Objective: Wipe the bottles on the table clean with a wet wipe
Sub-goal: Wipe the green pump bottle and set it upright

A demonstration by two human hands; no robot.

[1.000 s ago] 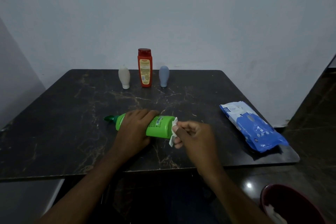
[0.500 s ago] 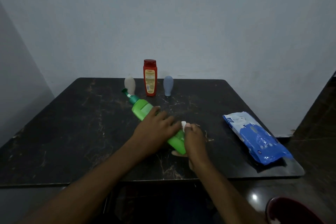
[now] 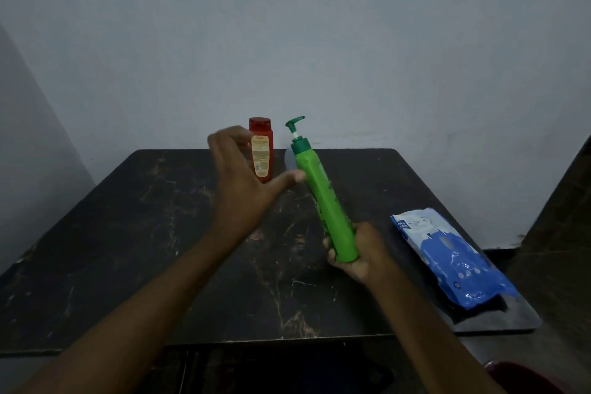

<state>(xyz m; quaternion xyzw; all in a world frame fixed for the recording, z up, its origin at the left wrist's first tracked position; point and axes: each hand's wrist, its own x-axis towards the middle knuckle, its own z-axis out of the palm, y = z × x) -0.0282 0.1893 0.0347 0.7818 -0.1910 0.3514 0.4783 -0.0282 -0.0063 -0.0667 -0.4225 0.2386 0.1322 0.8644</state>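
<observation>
A green pump bottle is lifted off the dark marble table, tilted with its pump pointing up and away. My right hand grips its base. My left hand hovers to the bottle's left with fingers spread, the thumb tip touching the bottle's side. No wipe shows in either hand. A red bottle stands upright at the table's far edge, partly behind my left hand. A sliver of a grey-blue bottle peeks out behind the green one.
A blue and white wet wipe pack lies near the table's right edge. A dark red bin rim shows on the floor at the bottom right. A pale wall rises just behind the table.
The green bottle went from lying on the table under my left hand to raised and tilted upright in my right hand. My left hand let go and opened. The white wipe is out of sight.
</observation>
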